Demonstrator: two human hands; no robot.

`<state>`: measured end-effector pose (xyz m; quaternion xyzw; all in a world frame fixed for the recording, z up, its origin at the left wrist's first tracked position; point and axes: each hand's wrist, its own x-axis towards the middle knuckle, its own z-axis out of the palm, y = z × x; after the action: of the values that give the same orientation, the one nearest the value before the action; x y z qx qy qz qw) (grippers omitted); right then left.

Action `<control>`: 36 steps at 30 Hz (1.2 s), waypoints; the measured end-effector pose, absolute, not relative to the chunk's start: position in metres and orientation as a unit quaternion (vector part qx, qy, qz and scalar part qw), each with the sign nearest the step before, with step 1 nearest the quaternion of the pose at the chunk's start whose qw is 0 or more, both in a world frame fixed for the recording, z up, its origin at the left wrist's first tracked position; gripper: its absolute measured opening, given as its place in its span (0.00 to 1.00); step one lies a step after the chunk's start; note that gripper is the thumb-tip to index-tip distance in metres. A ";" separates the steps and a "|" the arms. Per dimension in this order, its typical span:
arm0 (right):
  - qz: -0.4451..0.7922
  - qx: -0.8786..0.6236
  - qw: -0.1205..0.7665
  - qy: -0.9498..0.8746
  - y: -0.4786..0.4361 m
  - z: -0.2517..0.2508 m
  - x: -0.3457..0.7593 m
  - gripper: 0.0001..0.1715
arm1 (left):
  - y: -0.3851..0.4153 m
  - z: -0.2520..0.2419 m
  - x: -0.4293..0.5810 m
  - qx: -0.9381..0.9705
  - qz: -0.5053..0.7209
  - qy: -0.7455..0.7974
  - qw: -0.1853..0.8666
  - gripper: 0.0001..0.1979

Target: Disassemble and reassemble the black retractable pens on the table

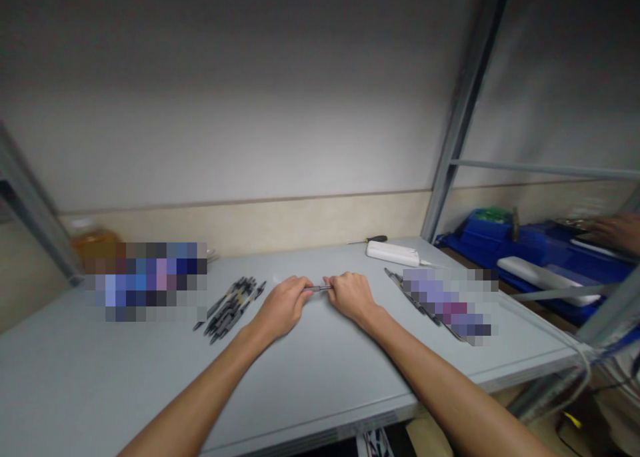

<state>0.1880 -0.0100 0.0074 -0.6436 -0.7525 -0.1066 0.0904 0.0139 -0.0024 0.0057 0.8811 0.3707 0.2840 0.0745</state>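
Observation:
Over the middle of the table, my left hand (pixel 287 305) and my right hand (pixel 351 293) face each other, fingers closed. Between them is a thin dark pen (pixel 319 288), one end pinched by each hand; its ends are hidden in the fingers. To the left of my left hand lies a loose pile of several black and grey pens (pixel 233 307). On the right, beyond my right hand, a few more dark pens (pixel 420 305) lie in a slanting row, partly covered by a blurred-out patch.
A white power strip (pixel 393 253) and a screwdriver (pixel 376 240) lie at the back of the grey table (pixel 300 390). Pixelated items sit at the back left. A metal post (pixel 463 110) stands at right; past it, another person's hand (pixel 617 232) is over a blue surface.

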 end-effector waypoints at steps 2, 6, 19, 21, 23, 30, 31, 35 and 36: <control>-0.106 -0.642 0.087 -0.754 -0.011 0.007 0.188 0.29 | -0.001 0.004 0.014 0.879 0.265 0.388 0.082 0.17; -0.106 -0.633 0.085 -0.762 -0.010 0.006 0.187 0.27 | 0.001 0.001 0.015 0.841 0.258 0.434 0.193 0.24; -0.069 -0.602 0.199 -0.770 -0.008 0.006 0.201 0.21 | 0.007 0.005 0.011 0.767 0.416 0.426 0.240 0.14; -0.064 -0.567 0.239 -0.786 -0.008 0.005 0.201 0.21 | 0.012 0.002 0.008 0.758 0.418 0.441 0.236 0.16; -0.058 -0.540 0.272 -0.794 -0.007 0.003 0.201 0.18 | 0.017 -0.002 0.006 0.751 0.415 0.459 0.230 0.19; -0.025 -0.477 0.359 -0.802 -0.002 -0.001 0.206 0.09 | 0.026 -0.009 0.003 0.726 0.421 0.483 0.250 0.19; -0.016 -0.476 0.370 -0.798 -0.001 -0.001 0.206 0.10 | 0.027 -0.009 0.002 0.724 0.423 0.483 0.253 0.19; 0.061 -0.513 0.387 -0.764 0.002 0.000 0.206 0.16 | 0.029 -0.009 0.001 0.711 0.439 0.488 0.252 0.19; 0.083 -0.525 0.383 -0.756 0.003 0.000 0.206 0.19 | 0.029 -0.009 0.000 0.708 0.443 0.490 0.249 0.19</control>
<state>0.2059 0.0027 0.0004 -0.5248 -0.7556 0.0833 0.3831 0.0003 0.0289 -0.0089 0.7081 0.4902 0.4432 0.2488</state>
